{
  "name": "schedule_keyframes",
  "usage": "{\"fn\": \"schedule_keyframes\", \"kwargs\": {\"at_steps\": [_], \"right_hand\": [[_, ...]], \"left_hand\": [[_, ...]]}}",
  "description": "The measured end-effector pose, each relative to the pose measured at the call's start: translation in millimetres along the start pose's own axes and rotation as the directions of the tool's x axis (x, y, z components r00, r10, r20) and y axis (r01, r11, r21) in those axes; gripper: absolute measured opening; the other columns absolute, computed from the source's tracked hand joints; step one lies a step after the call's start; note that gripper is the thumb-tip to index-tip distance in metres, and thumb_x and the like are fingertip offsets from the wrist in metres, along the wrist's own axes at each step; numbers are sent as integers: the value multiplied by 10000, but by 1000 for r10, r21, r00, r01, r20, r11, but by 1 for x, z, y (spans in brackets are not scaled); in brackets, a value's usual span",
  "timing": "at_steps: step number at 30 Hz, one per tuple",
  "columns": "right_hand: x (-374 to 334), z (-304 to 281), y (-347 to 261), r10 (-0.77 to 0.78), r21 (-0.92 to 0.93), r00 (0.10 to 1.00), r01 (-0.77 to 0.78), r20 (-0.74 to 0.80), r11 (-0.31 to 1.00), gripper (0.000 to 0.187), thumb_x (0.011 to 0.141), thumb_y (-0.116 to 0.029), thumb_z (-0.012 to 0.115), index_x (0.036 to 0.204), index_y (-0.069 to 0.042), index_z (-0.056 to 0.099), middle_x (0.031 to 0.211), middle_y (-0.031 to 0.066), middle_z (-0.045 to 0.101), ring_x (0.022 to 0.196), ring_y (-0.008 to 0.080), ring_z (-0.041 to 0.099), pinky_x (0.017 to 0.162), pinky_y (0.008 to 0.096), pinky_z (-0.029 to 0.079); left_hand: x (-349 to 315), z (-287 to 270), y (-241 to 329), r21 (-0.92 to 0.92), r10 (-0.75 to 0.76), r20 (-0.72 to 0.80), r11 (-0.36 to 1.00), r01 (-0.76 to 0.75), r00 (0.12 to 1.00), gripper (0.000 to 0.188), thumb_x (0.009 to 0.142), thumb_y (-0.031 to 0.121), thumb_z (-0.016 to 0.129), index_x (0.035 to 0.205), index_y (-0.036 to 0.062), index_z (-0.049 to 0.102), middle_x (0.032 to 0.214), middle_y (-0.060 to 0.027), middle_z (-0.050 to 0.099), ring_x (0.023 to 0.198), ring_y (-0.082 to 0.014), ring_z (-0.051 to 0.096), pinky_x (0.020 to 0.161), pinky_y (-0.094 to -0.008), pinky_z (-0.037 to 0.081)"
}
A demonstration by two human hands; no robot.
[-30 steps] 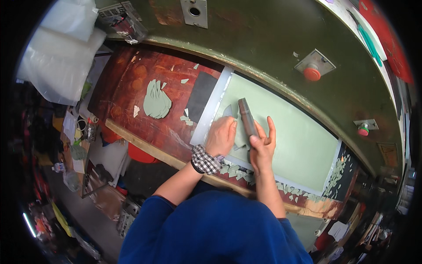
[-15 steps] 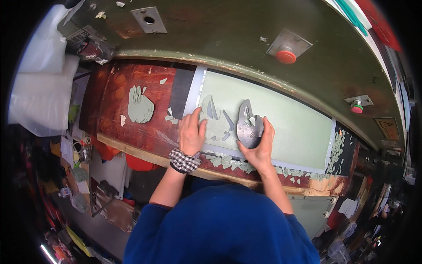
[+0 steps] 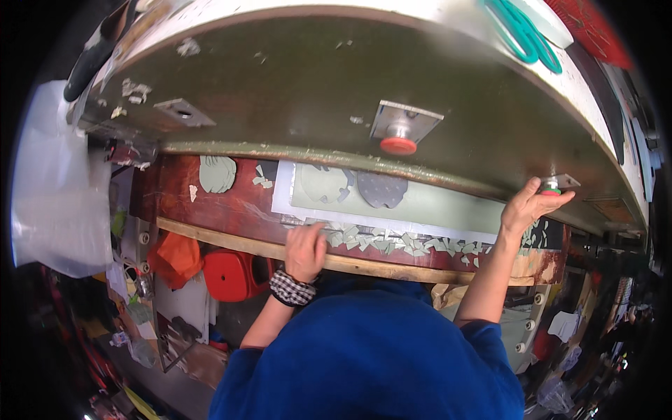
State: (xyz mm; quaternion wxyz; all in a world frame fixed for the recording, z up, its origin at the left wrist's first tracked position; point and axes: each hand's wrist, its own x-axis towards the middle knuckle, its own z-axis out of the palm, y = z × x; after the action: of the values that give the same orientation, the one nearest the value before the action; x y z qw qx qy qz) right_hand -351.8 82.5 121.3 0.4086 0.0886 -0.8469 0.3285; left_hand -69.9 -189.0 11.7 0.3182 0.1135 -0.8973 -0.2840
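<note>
My right hand [image 3: 526, 208] is at the push button [image 3: 551, 187] with a green ring on the right of the machine's green beam. Its fingers stretch out and touch the button from below. Near the front wooden edge, my left hand [image 3: 305, 253] hovers with bent fingers, the thumb apart from them, holding nothing. A dark grey metal cutting die [image 3: 381, 190] lies on the pale green sheet [image 3: 441, 208], its far part hidden by the beam. Left of the die, cut outlines [image 3: 323, 185] show in the sheet.
The green beam [image 3: 294, 98] spans the table and carries a red push button [image 3: 398, 142]. A stack of cut green pieces [image 3: 218, 174] sits on the red board [image 3: 238, 199]. Green scraps [image 3: 392, 241] line the front wooden rail [image 3: 350, 264]. A red stool [image 3: 234, 275] stands below.
My right hand has let go of the cutting die and moved right to the push button. My left hand has drawn back from the sheet. The view has shifted, and the beam now covers more.
</note>
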Motion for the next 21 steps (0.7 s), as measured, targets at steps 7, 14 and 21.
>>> {"fn": "schedule_keyframes", "kwargs": {"at_steps": [7,14,21], "right_hand": [[-46,-31,3,47,172,998,-40,-33,984,994,942,-395,544,1428,100,-167,1515,335,-74,1440,411,-5,1166,474,35],[-120,-64,-1,193,254,962,-240,196,937,787,907,-127,603,1482,31,90,1397,253,360,1275,312,391,1044,413,339],[-217,-97,-12,18,137,717,-158,697,978,125,797,-80,689,901,-11,700,833,134,679,810,310,612,760,375,483]], "left_hand": [[-10,21,3,42,-29,50,999,27,998,75,816,41,651,889,32,635,774,-124,620,709,-315,589,667,-395,458],[-19,14,7,37,-59,89,998,55,994,41,811,90,670,817,50,661,707,-110,628,689,-303,603,656,-389,467],[-29,7,6,-10,-87,161,996,90,983,149,771,129,715,664,45,655,655,-93,606,690,-296,582,694,-383,450]]}}
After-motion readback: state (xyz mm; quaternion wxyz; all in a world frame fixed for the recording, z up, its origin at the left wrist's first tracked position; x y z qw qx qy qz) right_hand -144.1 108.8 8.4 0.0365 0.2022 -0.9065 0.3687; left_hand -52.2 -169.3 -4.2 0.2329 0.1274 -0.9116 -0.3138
